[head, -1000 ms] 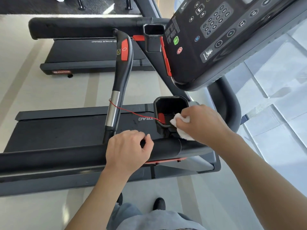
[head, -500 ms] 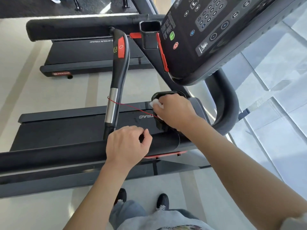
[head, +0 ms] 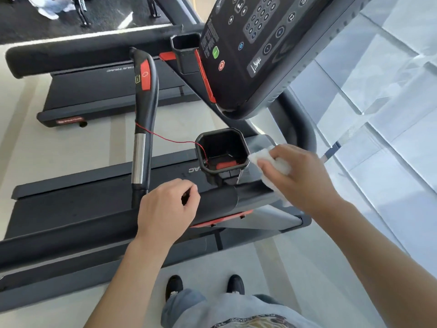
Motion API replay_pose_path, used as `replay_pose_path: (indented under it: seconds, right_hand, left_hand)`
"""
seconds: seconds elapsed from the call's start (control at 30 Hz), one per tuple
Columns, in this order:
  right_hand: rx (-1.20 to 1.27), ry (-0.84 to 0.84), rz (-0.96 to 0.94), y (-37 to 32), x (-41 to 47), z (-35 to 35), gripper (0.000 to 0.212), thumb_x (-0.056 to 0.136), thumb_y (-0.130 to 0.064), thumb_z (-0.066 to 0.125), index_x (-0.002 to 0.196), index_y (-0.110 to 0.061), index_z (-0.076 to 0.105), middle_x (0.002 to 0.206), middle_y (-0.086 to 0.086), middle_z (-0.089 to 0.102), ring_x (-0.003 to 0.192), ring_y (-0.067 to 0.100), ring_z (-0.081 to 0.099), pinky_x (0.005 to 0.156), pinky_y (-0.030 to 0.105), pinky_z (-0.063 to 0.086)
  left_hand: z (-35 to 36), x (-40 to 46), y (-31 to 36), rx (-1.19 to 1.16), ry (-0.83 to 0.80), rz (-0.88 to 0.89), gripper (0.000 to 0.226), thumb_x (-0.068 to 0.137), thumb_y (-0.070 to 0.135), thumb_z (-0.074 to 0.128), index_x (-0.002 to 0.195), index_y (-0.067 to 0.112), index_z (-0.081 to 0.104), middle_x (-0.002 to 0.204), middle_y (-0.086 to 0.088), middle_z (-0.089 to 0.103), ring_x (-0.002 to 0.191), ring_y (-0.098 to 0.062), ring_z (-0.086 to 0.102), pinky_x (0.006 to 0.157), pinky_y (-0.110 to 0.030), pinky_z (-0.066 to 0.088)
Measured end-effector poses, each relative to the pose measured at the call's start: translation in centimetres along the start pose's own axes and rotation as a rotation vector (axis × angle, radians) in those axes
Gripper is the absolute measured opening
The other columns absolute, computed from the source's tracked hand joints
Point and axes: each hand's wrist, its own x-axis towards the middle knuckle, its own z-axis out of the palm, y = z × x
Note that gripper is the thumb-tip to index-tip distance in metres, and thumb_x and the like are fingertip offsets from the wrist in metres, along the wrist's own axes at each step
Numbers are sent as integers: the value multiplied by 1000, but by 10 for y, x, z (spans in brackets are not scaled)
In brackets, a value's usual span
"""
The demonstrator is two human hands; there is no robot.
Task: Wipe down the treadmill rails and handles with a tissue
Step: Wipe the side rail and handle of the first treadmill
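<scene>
Since my right hand (head: 305, 178), fingers grasping the tissue (head: 272, 162), left the cup holder (head: 222, 150), rail (head: 94, 223) wiping continues; left hand (head: 165, 209) loosely curled there.

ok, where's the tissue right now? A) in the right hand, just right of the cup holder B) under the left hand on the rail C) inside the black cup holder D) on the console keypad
A: the right hand grips the white tissue beside the cup holder's right rim, outside it; the left hand rests on the rail with no tissue.
</scene>
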Motion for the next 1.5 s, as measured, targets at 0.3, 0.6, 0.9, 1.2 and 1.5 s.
replay_pose_path:
  seconds: [0.3, 0.6, 0.9, 1.2, 1.5]
  right_hand:
    - [-322, 183, -198, 50, -28, 38, 15, 98, -38, 67, 91, -26, 61, 83, -10, 54, 63, 11, 38, 47, 25, 33]
    - [-260, 260, 135, 85, 35, 10, 31, 99, -50, 61, 81, -25, 62, 82, -10, 49, 71, 27, 56, 63, 32, 37]
    - [-168, 333, -279, 0, -24, 77, 16, 89, -28, 77, 82, -31, 63, 71, -5, 51, 55, 15, 49, 42, 27, 40]
    - [-269, 264, 83, 98, 39, 5, 32, 94, -46, 66, 76, -19, 63, 77, -5, 42, 63, 27, 46, 60, 27, 28]
    - [-268, 171, -180, 26, -13, 53, 31, 97, -38, 67, 77, -15, 65, 76, -5, 53, 67, 17, 53, 51, 31, 42]
  left_hand:
    - [20, 7, 43, -43, -80, 118, 33, 102, 40, 42, 108, 27, 72, 96, 16, 71, 87, -8, 67, 65, -27, 51]
    - [29, 5, 43, 140, 6, 143, 34, 102, 35, 43, 99, 22, 74, 80, 11, 70, 71, -16, 66, 51, -27, 42]
    - [31, 2, 41, 133, 16, 158, 34, 105, 35, 45, 101, 20, 75, 82, 8, 71, 74, -19, 67, 51, -36, 50]
    - [32, 2, 41, 100, 30, 158, 35, 104, 33, 45, 101, 20, 76, 83, 7, 72, 74, -18, 68, 53, -34, 52]
    - [15, -3, 32, -37, -132, 125, 38, 105, 37, 43, 120, 21, 73, 110, 11, 74, 101, -12, 68, 79, -28, 53]
